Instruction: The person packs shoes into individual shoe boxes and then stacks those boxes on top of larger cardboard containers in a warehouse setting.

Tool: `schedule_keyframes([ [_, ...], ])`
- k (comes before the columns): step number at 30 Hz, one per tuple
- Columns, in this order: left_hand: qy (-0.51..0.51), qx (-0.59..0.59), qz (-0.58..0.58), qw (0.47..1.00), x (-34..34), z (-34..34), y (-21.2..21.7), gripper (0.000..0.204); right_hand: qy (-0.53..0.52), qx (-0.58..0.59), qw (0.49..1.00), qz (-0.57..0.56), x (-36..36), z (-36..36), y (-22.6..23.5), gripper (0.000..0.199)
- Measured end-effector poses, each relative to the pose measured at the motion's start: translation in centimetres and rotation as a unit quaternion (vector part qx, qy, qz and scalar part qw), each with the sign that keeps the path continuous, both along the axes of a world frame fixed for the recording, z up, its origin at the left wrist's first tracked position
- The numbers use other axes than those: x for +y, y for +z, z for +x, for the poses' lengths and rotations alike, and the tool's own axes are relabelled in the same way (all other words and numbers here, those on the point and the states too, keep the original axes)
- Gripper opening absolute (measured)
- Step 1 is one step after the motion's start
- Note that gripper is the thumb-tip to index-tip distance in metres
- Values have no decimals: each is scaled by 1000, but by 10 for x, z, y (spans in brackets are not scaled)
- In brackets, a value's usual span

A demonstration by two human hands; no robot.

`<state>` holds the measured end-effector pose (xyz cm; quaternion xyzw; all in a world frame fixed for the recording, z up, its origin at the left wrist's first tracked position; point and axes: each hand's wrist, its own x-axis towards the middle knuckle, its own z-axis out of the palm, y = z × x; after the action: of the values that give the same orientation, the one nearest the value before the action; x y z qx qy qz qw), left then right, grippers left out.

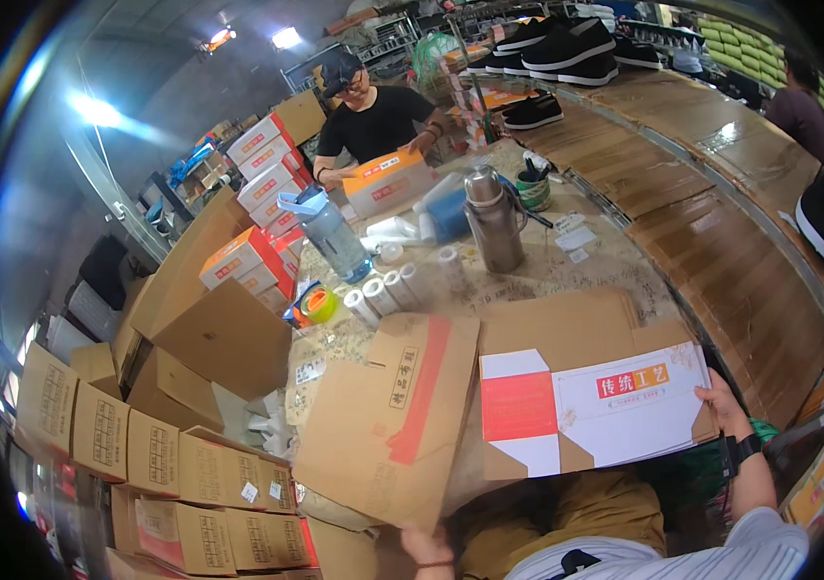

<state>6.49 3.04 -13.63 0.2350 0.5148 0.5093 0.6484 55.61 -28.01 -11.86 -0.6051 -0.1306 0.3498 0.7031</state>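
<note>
Head view: your left hand (pixel 426 547) grips the brown cardboard (pixel 349 416) by its lower corner; your right hand (pixel 724 404) pinches the white-and-red cardboard (pixel 615 425) at its right edge. Both sit along the table's (pixel 639 278) near edge. Best keep their flaps from snagging each other.

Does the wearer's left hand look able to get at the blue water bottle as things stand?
Probably not directly: the left hand holds the brown cardboard, which, with the white rolls, lies between that hand and the water bottle.
</note>
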Motion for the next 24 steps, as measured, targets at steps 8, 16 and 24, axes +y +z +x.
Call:
schedule_keyframes([
  [8,-143,-77,-61,985,-66,-12,31,22,18,18,1000,-3,6,-1,8,55],
  [16,-7,-34,-38,999,-42,-44,1,30,53,12,998,33,31,8,15,55],
  [24,-40,-58,-45,997,-41,25,18,26,79,10,997,11,70,7,23,56],
])
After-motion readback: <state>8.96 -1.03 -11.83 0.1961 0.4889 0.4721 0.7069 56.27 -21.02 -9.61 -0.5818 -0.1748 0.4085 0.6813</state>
